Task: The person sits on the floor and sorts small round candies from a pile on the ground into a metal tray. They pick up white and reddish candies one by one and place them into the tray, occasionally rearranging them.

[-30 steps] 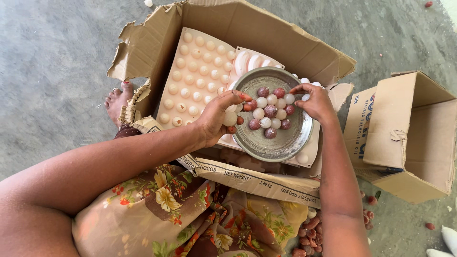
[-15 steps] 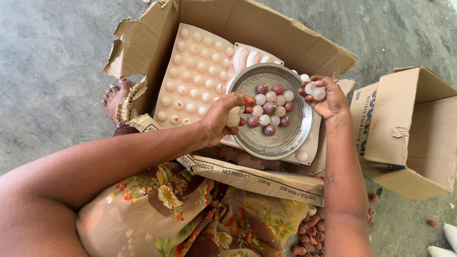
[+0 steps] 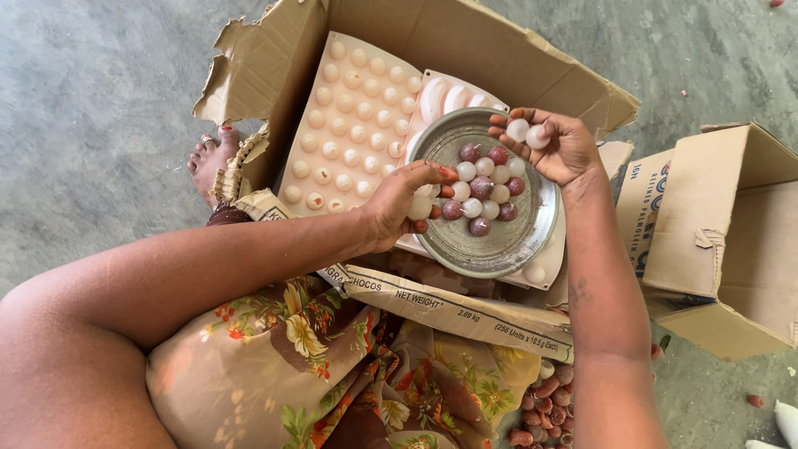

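Two hands are working over a round metal plate [image 3: 465, 241] in the single head view, looking straight down at a seated person's lap. The plate is sitting on white moulded trays [image 3: 349, 116] inside a torn, opened-out cardboard box [image 3: 432, 41].

A cluster of small balls [image 3: 486, 187], some white and some dark red, is lying in the upper half of the plate, touching one another.

The left hand [image 3: 399, 204] is resting at the plate's left rim, fingers curled and mostly closed around a white ball [image 3: 420, 206], with fingertips pointing right toward the cluster. The cluster is lying just beside those fingertips, so this hand is the nearer one to it.

The right hand [image 3: 553, 150] is lifted above the plate's upper right rim, palm turned up and partly open, cupping two pale balls [image 3: 528, 131] against the fingers. The cluster is lying down and to the left of this hand, near but apart from it.

The balls are round, so no long axis is showing.

Around the work, a second box [image 3: 731, 241] is standing to the right on the grey floor [image 3: 83, 125]. Reddish-brown pieces [image 3: 544, 407] are lying heaped beside the person's floral cloth [image 3: 332, 374]. A bare foot [image 3: 212, 158] is showing left of the torn box.
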